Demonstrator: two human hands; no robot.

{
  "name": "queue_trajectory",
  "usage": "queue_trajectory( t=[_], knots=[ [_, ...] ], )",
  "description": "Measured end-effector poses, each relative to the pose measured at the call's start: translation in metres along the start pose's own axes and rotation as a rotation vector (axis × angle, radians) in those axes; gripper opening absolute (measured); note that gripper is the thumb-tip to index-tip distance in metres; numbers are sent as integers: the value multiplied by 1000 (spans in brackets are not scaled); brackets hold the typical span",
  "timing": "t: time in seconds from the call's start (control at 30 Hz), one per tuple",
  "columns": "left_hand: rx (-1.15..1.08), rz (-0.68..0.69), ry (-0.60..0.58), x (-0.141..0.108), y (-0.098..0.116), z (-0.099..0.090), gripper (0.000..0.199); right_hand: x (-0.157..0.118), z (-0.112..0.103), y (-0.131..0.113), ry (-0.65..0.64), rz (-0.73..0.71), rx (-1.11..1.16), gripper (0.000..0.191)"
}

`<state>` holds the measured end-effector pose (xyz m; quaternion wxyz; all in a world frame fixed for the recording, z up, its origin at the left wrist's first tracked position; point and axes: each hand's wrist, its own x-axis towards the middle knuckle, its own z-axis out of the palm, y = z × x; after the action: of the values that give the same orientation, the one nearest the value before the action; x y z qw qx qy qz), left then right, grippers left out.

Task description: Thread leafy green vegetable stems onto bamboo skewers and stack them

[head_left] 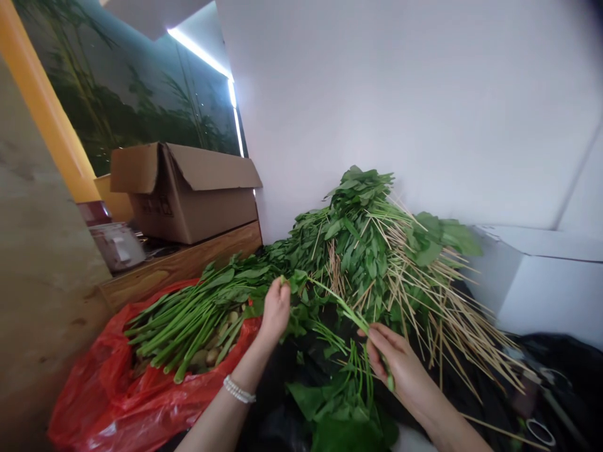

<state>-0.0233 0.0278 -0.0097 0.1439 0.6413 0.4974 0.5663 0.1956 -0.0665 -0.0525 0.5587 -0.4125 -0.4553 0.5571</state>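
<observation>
Count, taken from the wearer's position: two hands, the left hand (276, 312) and the right hand (396, 364), at 6 o'clock. One leafy stem (346, 303) spans them. One bead bracelet (239, 389) on the left wrist. One cardboard box (186, 201) at 10 o'clock, one red plastic bag (141, 392) at 8 o'clock, one white box (541, 289) at 3 o'clock. One heap of greens (362, 238) at 12 o'clock (its wooden skewers (452, 326) are too many to count).
</observation>
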Motion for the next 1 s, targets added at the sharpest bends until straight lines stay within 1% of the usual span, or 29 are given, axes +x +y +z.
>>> queue_trajectory(
  t=[0.1, 0.17, 0.2, 0.23, 0.3, 0.37, 0.4, 0.47, 0.57, 0.63, 0.7, 0.8, 0.9, 0.97, 1.0],
  knots=[
    [-65, -3, 17, 13, 0, -19, 23, 1, -2, -2, 14, 10, -31, 37],
    [-90, 33, 2, 12, 6, -25, 24, 0, 1, -2, -3, 15, -68, 37],
    [-68, 72, -36, 9, 11, -26, 23, -1, 4, -2, -15, 17, -86, 38],
    [-21, 128, -100, 5, 15, -26, 22, -2, 6, -2, -29, 19, -104, 38],
    [138, 280, -284, -4, 21, -23, 20, -3, 9, -3, -55, 26, -137, 39],
    [335, 434, -437, -11, 22, -19, 25, -4, 10, -4, -73, 31, -166, 40],
    [435, 502, -480, -13, 21, -17, 28, -4, 10, -4, -79, 33, -177, 40],
    [623, 619, -520, -15, 17, -16, 28, -4, 9, -5, -86, 35, -195, 40],
    [777, 737, -564, -15, 12, -16, 21, -4, 9, -6, -94, 38, -207, 41],
    [783, 721, -566, -15, 12, -16, 15, -4, 10, -7, -106, 32, -207, 40],
    [711, 623, -523, -16, 15, -13, 14, -6, 12, -9, -123, 19, -199, 40],
    [495, 448, -420, -19, 23, -2, 17, -8, 17, -13, -119, -8, -169, 39],
    [255, 325, -317, -18, 29, 14, 15, -9, 17, -17, -73, -35, -106, 39],
    [137, 243, -216, -9, 28, 19, 15, -8, 13, -19, -36, -49, -56, 39],
    [102, 203, -153, -2, 26, 18, 16, -7, 9, -21, -13, -57, -33, 39]
  ],
)
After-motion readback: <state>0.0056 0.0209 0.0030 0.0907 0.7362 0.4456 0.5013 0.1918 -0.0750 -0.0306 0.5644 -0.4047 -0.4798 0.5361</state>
